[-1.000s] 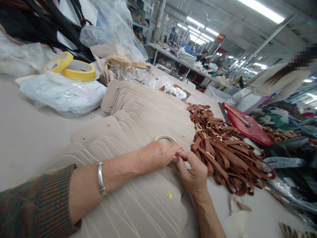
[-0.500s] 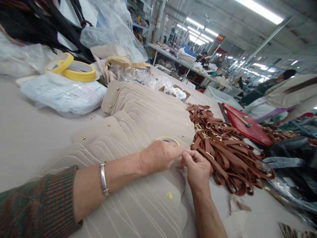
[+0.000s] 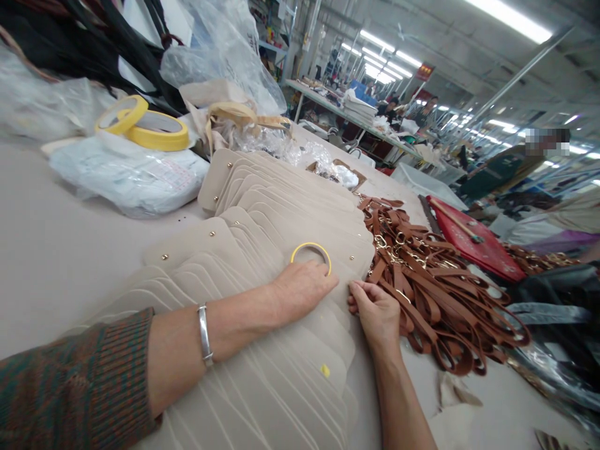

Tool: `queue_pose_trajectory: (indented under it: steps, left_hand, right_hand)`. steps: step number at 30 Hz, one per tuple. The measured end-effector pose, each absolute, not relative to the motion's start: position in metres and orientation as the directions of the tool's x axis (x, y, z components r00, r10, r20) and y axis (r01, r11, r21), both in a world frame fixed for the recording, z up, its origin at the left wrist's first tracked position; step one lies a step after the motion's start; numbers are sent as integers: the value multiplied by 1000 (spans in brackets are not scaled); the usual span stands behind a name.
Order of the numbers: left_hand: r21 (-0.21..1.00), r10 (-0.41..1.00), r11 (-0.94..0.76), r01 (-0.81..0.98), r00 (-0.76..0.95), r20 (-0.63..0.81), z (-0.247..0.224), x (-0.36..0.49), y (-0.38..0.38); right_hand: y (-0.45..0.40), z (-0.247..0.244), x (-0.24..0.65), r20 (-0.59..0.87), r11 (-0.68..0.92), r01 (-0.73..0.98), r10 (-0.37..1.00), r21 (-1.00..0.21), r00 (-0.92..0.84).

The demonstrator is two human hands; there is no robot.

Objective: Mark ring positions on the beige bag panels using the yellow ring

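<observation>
My left hand (image 3: 302, 289), below a silver bracelet, is closed round the lower edge of a thin yellow tape roll (image 3: 300, 247), over the overlapping beige panels (image 3: 281, 209). Just to its right is my right hand (image 3: 377, 307), its thumb and fingers pinched together at the panels' right edge; whatever it holds is too small to make out. A narrow gap separates the hands. Small gold studs sit on several panels, and a yellow scrap (image 3: 325, 370) lies on one nearer me.
Brown straps with gold clasps (image 3: 422, 275) are heaped at the right, near a red item (image 3: 478, 240). Two yellow tape rolls (image 3: 159, 131) rest on a white plastic-wrapped bundle (image 3: 131, 178) at the left. People stand and sit farther back.
My hands were together at the fingertips and have come apart, the left one moving left. More of the yellow tape roll shows. The view has shifted slightly.
</observation>
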State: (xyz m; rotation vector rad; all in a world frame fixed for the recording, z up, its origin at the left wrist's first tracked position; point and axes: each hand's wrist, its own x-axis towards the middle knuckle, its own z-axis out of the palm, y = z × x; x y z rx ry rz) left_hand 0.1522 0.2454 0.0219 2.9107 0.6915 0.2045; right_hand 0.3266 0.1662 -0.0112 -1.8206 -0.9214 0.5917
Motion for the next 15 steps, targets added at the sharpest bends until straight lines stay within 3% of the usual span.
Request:
queue_pose_trajectory:
  steps: [6, 8, 12, 15]
  left_hand:
    - [167, 449, -888, 429, 887, 110, 22, 152, 245]
    - [178, 462, -881, 439, 879, 121, 22, 151, 246]
    - [190, 467, -876, 443, 877, 112, 22, 150, 246]
    - [184, 460, -880, 437, 882, 104, 22, 150, 246]
  right_hand:
    - [168, -12, 329, 111, -279, 570, 825, -772, 554]
    - [167, -11, 332, 101, -301, 547, 804, -781, 586]
    - [161, -11, 335, 3, -263, 346, 791, -901, 611]
    - [159, -13, 334, 20, -223, 356, 824, -907, 566]
